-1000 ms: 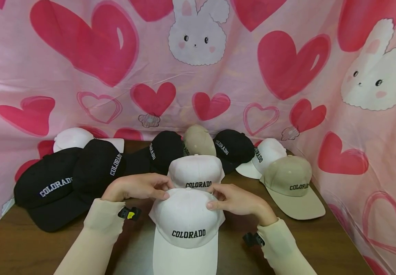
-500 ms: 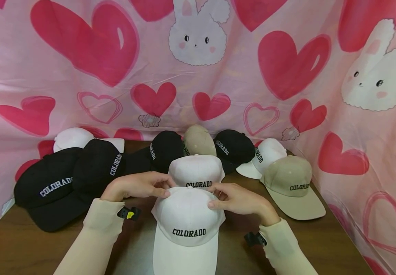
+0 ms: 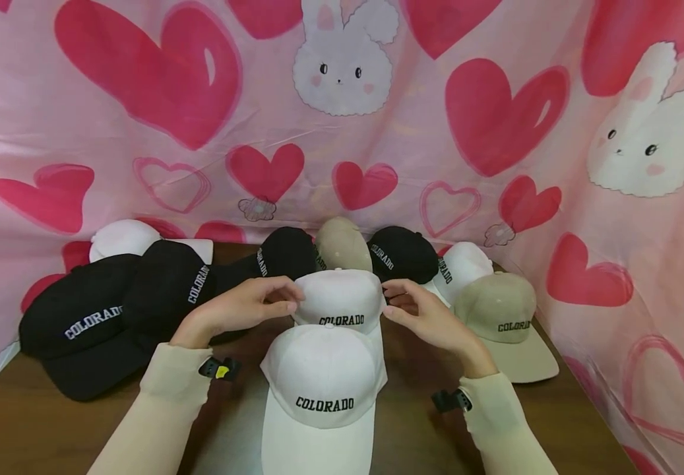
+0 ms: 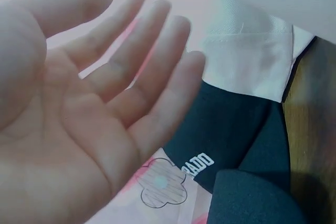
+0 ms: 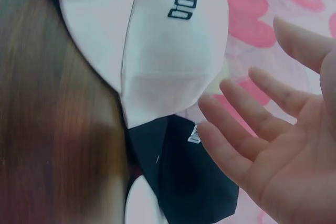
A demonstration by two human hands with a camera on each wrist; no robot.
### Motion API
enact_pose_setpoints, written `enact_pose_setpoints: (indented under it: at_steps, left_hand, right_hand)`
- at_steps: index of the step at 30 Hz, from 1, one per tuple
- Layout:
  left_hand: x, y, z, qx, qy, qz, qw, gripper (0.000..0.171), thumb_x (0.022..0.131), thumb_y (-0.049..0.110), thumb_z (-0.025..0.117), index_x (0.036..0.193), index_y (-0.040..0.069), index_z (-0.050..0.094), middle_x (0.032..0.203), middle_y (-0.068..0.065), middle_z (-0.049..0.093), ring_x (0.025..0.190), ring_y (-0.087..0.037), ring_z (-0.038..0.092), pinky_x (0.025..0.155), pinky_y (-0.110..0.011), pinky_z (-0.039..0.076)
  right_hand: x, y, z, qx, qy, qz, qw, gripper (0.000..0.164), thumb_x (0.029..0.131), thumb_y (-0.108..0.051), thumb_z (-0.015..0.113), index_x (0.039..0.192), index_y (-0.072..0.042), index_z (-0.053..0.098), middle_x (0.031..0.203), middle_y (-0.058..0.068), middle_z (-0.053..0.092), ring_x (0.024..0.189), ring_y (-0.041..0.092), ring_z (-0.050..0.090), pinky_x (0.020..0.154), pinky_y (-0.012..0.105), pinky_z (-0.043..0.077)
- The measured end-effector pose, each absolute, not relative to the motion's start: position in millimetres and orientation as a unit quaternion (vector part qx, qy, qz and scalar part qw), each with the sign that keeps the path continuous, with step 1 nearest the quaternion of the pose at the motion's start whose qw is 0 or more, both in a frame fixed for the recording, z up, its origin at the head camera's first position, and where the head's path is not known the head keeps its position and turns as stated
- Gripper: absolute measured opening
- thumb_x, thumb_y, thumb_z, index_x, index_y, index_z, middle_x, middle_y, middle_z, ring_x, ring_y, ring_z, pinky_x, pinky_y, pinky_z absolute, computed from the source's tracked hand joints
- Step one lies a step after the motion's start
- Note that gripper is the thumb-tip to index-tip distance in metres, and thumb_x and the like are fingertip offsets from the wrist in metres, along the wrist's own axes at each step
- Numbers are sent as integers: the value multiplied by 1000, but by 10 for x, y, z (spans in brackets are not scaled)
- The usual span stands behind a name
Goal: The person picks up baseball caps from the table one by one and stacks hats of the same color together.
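Note:
A white baseball cap [image 3: 318,376] lettered COLORADO lies on the table, brim toward me. Just behind it sits another white cap [image 3: 338,297], its brim mostly covered by the front one. My left hand [image 3: 237,307] is at the rear cap's left side, and my right hand [image 3: 431,320] is at its right. In the left wrist view the left hand's fingers [image 4: 157,72] are loosely bent with nothing in them. The right wrist view has the right hand's fingers [image 5: 252,124] spread beside the white crown [image 5: 173,51], holding nothing. Whether fingertips touch the cap I cannot tell.
Two black caps [image 3: 80,323] overlap at the left, with a white cap [image 3: 124,239] behind. Along the back stand a black cap [image 3: 288,254], a beige cap [image 3: 344,244] and another black cap [image 3: 404,254]. A white cap [image 3: 466,267] and beige cap [image 3: 498,307] stand right.
Both hands have left the front white cap's crown and moved back to either side of the rear white cap. The front cap has settled slightly lower.

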State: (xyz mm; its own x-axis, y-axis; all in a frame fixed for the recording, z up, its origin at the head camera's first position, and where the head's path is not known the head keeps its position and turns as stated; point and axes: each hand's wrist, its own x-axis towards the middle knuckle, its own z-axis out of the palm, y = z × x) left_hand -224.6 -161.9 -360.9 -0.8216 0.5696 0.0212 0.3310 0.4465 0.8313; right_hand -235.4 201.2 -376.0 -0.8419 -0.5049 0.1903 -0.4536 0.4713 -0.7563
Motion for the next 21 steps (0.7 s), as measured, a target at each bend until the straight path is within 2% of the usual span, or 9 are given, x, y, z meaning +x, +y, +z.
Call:
enact_pose_setpoints:
  at_steps: [4,9,17,21]
  left_hand:
    - [-2251,-1613,-3595,271,843,455,96,29,93,27,65,119,17,59,111,-9,62,95,-23,59,82,-41,52]
    - [-2240,-1602,-3573,250,855,452,51,29,91,32,66,117,22,61,111,-3,63,96,-18,58,82,-39,52]
    - [-2289,-1540,-3600,257,846,467,8,30,92,25,66,120,19,59,113,-4,62,97,-14,58,85,-36,51]
    - [-2320,-1520,-3636,258,847,465,-2,31,92,22,66,121,17,58,112,-3,61,97,-14,58,86,-36,51]
  right_hand:
    - [-2503,2030,-3809,-264,861,-435,13,48,92,-28,66,133,-12,46,127,12,53,116,31,50,101,55,36]
    - [-2724,1988,-3835,-255,879,-402,33,59,92,-38,64,138,-9,42,135,11,49,122,28,46,105,50,33]
    - [-3010,1947,-3911,-268,874,-396,85,60,90,-34,68,136,-4,43,131,12,50,119,30,49,101,48,38]
    - [-3061,1925,-3929,-272,872,-393,104,55,88,-34,70,130,-7,47,123,10,55,113,24,52,98,45,43]
